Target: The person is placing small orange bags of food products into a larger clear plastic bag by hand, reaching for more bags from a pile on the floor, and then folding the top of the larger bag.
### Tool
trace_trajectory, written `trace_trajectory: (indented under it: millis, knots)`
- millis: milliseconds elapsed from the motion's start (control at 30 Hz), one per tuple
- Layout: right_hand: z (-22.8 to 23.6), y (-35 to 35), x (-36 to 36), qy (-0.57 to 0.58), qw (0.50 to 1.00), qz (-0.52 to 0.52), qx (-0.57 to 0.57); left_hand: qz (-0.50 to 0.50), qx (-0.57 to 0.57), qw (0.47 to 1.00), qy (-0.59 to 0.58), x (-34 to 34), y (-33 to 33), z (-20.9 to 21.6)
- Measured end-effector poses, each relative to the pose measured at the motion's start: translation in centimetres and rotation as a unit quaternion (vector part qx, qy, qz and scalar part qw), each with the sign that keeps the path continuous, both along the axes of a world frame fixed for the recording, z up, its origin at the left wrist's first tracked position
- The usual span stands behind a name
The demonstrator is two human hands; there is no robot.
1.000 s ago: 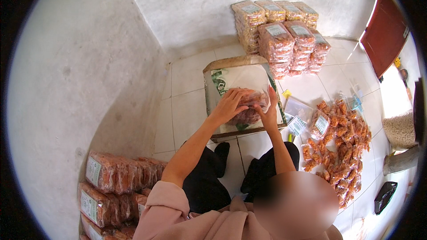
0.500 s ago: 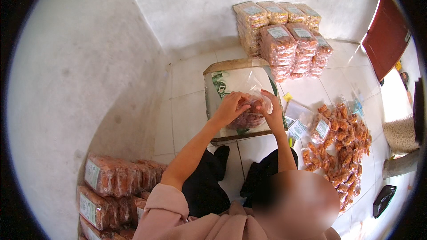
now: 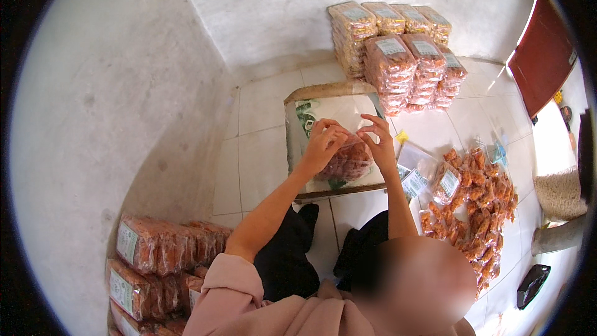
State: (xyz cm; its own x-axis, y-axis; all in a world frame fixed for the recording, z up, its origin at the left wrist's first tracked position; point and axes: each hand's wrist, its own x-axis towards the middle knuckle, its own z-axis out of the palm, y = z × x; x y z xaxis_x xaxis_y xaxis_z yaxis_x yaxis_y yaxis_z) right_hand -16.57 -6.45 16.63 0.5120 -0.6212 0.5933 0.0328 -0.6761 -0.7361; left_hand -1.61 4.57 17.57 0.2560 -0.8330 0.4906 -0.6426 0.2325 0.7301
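Observation:
A clear plastic bag filled with reddish-brown snack pieces point(image 3: 348, 163) rests near the front of a low, pale-topped table point(image 3: 339, 107). My left hand point(image 3: 324, 144) pinches the left side of the bag's upper edge between thumb and fingers. Opposite it, my right hand point(image 3: 379, 144) holds the right side of that edge between thumb and forefinger, its other fingers raised. The two pinches are close together above the contents. The thin film between the fingertips is hard to make out.
Loose small packets of brown snacks point(image 3: 485, 211) spread over the floor at right, beside a labelled filled bag point(image 3: 446, 183) and printed labels point(image 3: 413, 183). Stacked packed bags stand at the back point(image 3: 392, 65) and at lower left point(image 3: 140, 242). A black plastic bag point(image 3: 533, 286) lies far right.
My hands have risen slightly and drawn up the bag's top edge. My fingers have moved from around the bag's mouth to pinching it, leaving more of the contents showing.

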Motion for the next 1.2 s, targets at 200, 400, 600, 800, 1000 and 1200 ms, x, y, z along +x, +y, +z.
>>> trace_trajectory:
  millis: [200, 400, 600, 800, 1000, 1200]
  knots:
    - [-0.5, -0.5, 0.1, -0.008, 0.999, 0.019, 0.028, 0.129, -0.091, 0.986, 0.059, 0.5, -3.2, 1.1]
    - [0.4, -1.6, 0.5, 0.0, 0.999, 0.046, -0.011, -0.06, 0.055, 0.981, 0.174, 0.8, -5.5, 2.8]
    - [0.6, -3.2, 1.1, -0.006, 0.99, 0.13, 0.051, -0.105, 0.117, 0.973, 0.169, 1.2, -6.3, 3.1]
    - [0.8, -1.9, 1.1, -0.023, 0.988, 0.119, 0.098, -0.072, -0.046, 0.984, 0.153, 3.5, -3.3, -1.1]
    - [-2.0, -0.9, -1.2, -0.095, 0.99, -0.022, 0.106, -0.078, 0.075, 0.993, 0.04, 3.7, 0.8, -3.6]
    - [-5.7, 3.5, -1.7, -0.087, 0.972, -0.145, 0.16, -0.071, 0.089, 0.993, 0.002, 3.6, 1.0, -4.2]
